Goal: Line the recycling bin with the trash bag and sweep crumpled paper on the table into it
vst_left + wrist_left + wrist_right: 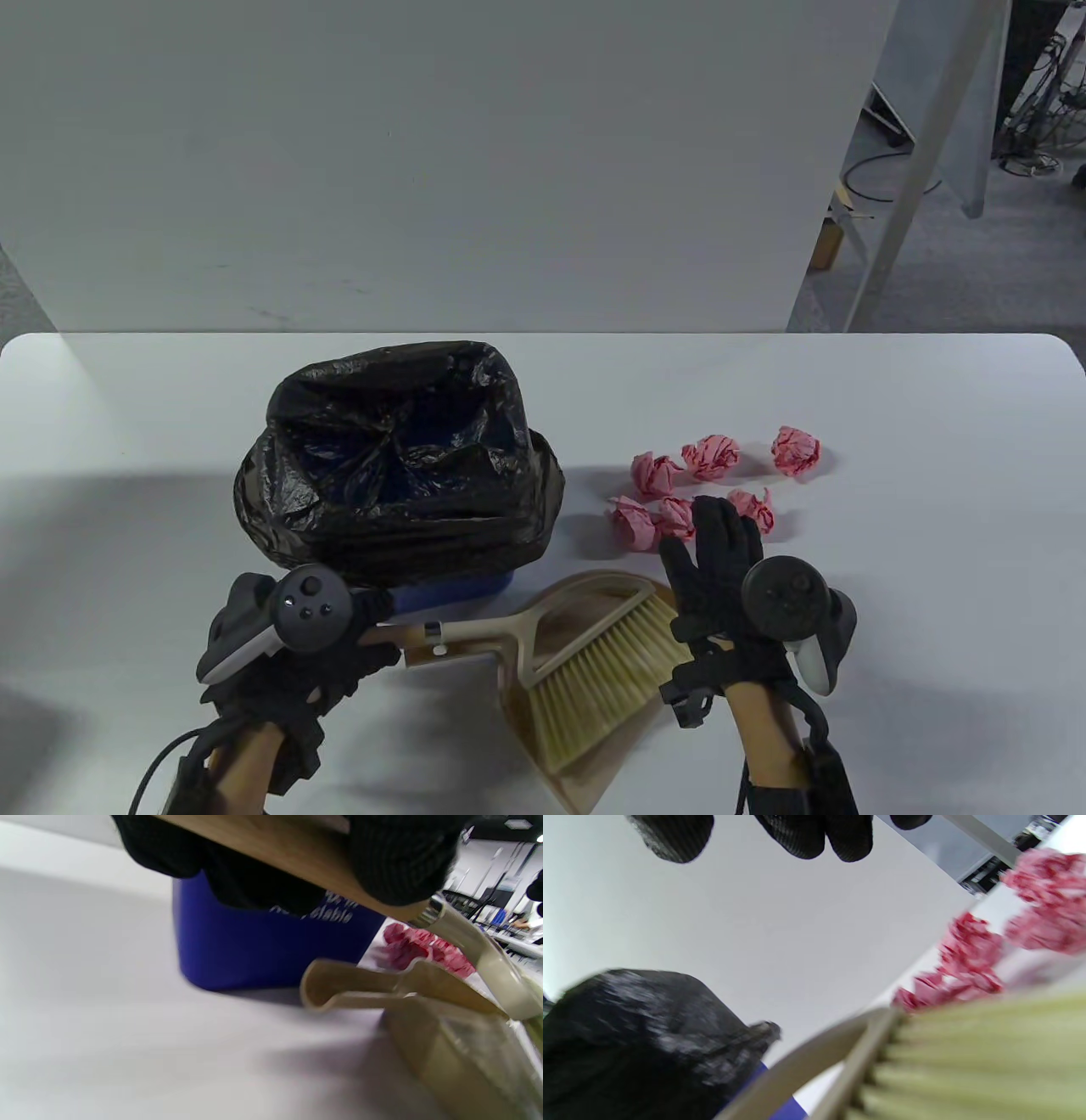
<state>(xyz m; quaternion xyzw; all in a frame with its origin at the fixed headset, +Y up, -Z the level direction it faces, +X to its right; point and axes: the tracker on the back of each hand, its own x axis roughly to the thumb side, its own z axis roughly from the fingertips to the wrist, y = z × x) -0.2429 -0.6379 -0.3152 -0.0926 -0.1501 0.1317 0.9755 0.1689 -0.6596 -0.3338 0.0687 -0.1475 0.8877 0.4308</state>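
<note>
At the left our left hand grips the brush handle just near the bag-lined bin, while our right hand, fingers spread flat, hovers by the paper balls to the right, so a hasty stroke could scatter them off the desk.

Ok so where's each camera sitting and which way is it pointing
Table view: above, looking down at the white table; both hands, left hand, right hand.
Left wrist view: low by the tabletop, facing the blue recycling bin; gloved fingers round the wooden brush handle.
Right wrist view: beneath the right hand, facing up across tan brush bristles; fingertips on top.
Shared: pink crumpled paper balls, black trash bag.
</note>
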